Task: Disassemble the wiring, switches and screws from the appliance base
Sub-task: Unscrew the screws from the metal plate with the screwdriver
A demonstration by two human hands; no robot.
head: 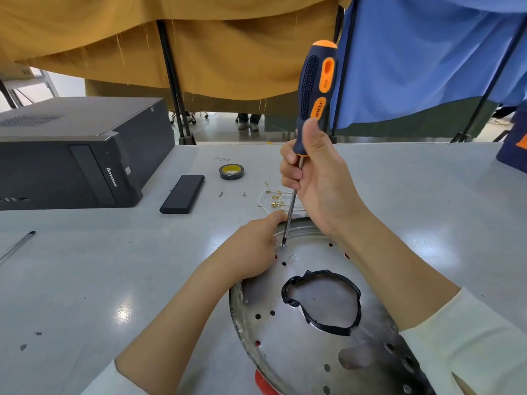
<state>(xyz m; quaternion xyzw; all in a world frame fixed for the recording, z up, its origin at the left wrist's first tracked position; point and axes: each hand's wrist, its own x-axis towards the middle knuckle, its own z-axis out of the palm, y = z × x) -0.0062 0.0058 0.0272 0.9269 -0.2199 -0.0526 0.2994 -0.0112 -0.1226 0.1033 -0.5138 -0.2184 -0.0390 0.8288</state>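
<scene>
Round metal base (288, 332) lies flat on grey table (99, 280), near edge: shiny, perforated, central cutout rimmed with black tape (322, 302) (tape ragged). Right hand (310, 172) grips screwdriver (309, 109) low on handle, tip on screw (283, 245). Left hand (256, 249) curls over far rim. Loose wires (273, 199) lie beyond.

Head camera looks forward and down, close over the table (85, 266), edges perhaps distorted.

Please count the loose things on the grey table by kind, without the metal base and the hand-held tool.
Computer case: 1
Black flat case: 1
Tape roll: 1
Pen: 1
Bundle of white wires: 1
Total: 5
</scene>
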